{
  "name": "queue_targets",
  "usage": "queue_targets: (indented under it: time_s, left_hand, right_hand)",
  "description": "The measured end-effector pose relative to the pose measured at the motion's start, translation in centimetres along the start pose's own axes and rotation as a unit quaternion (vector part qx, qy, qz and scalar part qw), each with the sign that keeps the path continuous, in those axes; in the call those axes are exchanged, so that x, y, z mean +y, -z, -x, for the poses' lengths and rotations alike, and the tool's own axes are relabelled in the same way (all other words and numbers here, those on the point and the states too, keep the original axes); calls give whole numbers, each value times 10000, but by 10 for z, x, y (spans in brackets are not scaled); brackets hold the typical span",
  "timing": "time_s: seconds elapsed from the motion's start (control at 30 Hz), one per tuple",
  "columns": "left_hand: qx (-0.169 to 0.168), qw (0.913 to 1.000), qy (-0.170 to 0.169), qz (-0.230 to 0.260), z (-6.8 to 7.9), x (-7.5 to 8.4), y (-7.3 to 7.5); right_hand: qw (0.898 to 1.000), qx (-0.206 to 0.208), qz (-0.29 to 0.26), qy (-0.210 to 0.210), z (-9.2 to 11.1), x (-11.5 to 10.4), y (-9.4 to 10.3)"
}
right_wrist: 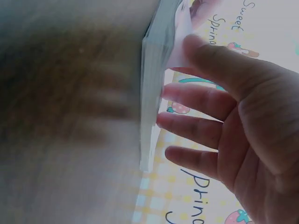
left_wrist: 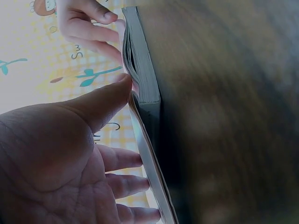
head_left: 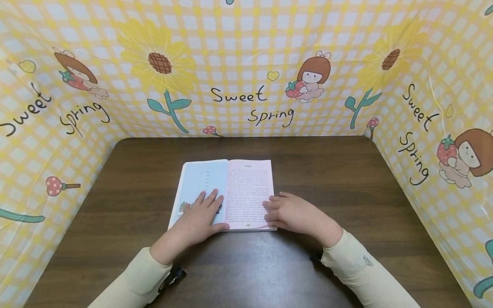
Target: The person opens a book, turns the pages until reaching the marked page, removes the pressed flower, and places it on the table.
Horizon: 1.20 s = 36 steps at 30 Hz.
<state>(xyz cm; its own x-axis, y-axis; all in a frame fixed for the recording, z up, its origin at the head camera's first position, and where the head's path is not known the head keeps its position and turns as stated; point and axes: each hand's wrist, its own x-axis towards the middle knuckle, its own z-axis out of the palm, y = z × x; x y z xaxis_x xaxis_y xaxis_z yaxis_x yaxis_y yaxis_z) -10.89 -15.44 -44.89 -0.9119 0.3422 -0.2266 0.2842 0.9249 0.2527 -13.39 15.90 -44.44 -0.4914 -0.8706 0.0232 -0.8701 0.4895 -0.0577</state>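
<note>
Thick paper book [head_left: 235, 184], pale-blue left page, pink right page, lies open mid-surface. Left hand [head_left: 202, 218] flat on blue page, grip loose. Right hand [head_left: 292, 211] relaxed, thumb at raised pink corner. Leafing, seemingly; next move calls for separating one sheet. Dark-brown wood-grain surface [head_left: 327, 171] has room either side; yellow-checked cloth [head_left: 239, 42] beyond edges.
</note>
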Motion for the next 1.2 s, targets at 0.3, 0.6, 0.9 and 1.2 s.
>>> queue_targets:
  time_s: [0.3, 0.6, 0.9, 1.2]
  left_hand:
    - [69, 10000, 3, 5, 0, 1, 0]
    - [345, 9992, -142, 139, 3, 7, 0]
    - [202, 9984, -501, 176, 6, 12, 0]
    - [320, 9982, -501, 33, 5, 13, -4]
  right_hand:
    - [9997, 189, 8, 180, -2, 0, 4]
    - [9932, 786, -817, -260, -4, 4, -1]
    - [9900, 1153, -589, -555, -2, 5, 0]
    - [9792, 1961, -260, -456, -2, 2, 4]
